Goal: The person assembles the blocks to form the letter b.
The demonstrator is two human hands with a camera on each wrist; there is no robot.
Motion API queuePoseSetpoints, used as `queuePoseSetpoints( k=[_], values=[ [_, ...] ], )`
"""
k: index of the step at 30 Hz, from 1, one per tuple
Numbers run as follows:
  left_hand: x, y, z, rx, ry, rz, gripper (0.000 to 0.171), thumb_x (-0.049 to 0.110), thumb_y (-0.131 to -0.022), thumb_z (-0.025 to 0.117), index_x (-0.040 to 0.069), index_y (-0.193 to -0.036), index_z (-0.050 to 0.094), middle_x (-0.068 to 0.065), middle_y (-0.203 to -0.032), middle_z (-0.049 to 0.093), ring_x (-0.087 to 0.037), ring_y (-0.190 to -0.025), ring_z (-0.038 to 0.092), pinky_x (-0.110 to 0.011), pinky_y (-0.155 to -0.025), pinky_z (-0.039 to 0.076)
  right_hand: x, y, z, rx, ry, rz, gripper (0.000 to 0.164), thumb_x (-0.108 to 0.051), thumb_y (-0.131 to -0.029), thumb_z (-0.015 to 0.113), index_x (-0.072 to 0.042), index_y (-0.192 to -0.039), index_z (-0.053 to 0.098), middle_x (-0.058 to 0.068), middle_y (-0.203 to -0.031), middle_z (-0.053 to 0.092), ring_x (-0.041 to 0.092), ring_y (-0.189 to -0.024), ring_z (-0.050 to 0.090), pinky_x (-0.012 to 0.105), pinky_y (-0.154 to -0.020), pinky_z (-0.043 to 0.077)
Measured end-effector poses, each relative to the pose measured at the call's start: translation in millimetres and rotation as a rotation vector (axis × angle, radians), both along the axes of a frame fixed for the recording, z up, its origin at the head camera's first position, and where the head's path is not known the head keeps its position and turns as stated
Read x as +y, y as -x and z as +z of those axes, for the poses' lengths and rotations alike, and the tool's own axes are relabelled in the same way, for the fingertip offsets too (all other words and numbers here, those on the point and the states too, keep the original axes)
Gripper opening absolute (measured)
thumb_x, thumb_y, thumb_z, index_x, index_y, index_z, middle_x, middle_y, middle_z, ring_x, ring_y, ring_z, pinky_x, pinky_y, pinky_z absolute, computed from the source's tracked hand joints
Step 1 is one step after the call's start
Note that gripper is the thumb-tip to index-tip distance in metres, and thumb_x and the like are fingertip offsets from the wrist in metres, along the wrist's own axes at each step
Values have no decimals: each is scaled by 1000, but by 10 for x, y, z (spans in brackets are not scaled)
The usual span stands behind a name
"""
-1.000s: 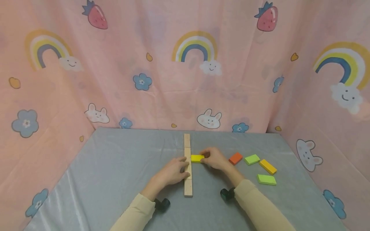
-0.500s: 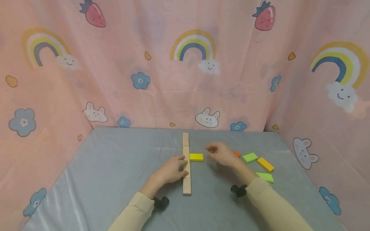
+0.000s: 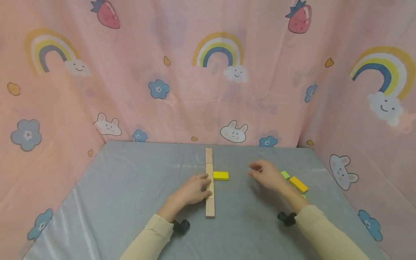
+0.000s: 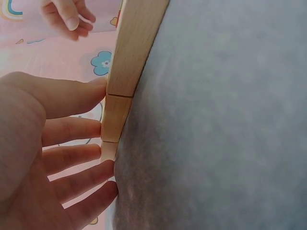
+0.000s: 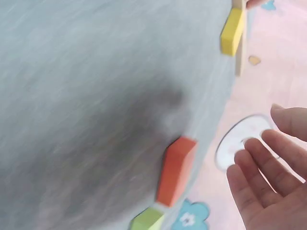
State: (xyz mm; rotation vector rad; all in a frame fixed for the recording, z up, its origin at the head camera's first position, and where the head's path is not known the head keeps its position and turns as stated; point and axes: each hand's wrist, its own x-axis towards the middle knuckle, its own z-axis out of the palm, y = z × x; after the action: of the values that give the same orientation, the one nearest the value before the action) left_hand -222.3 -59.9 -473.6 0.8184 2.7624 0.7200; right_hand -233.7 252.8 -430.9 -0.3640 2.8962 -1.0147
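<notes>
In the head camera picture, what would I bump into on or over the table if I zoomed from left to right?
Left grip → row of wooden blocks → yellow block → right grip → orange block.

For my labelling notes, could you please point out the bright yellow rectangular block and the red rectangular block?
Bright yellow rectangular block (image 3: 221, 175): head view, on its top face.
Red rectangular block (image 5: 177, 172): right wrist view, middle of its visible side.

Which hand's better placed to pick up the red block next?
Right, I'd say: the right hand looks empty and is close to the red block, while the left hand touches the wooden row, farther away.
</notes>
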Motion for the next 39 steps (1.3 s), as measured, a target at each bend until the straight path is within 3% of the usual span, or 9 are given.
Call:
queuePoseSetpoints(
  k=[8,15,23,32,39],
  values=[
    [-5,11,-14,13,6,-6,50,29,-98,69,4,-140,61,-17,-154,45,-37,-141,44,-49,-114,39,285,-2,-116,11,-13,-145,49,-30,-99,68,4,-132,61,23,-130,62,40,-117,58,56,-97,51],
    [-7,3,3,17,14,-10,49,29,-99,69,4,-140,61,-17,-154,46,-36,-140,45,-48,-114,39,398,-25,-177,4,-16,-195,53,-30,-98,69,9,-132,59,27,-129,61,42,-116,58,57,-97,50],
    [-4,-3,9,24,22,-12,49,29,-99,69,4,-140,61,-16,-154,46,-36,-140,45,-48,-114,39,406,-13,-207,-60,-71,-215,62,-36,-94,72,12,-131,59,30,-126,62,41,-111,59,55,-94,52],
    [2,-15,21,19,26,-13,50,30,-99,68,5,-141,60,-17,-154,46,-37,-141,45,-49,-114,39,379,29,-223,-43,-105,-188,59,-36,-89,78,13,-121,64,24,-109,67,34,-93,59,49,-83,52],
    [3,-15,20,12,20,-2,50,29,-99,69,5,-141,60,-17,-154,46,-37,-141,44,-49,-114,39,343,62,-233,-72,-101,-161,59,-32,-88,80,10,-126,63,22,-112,65,34,-97,58,47,-83,53]
  ],
)
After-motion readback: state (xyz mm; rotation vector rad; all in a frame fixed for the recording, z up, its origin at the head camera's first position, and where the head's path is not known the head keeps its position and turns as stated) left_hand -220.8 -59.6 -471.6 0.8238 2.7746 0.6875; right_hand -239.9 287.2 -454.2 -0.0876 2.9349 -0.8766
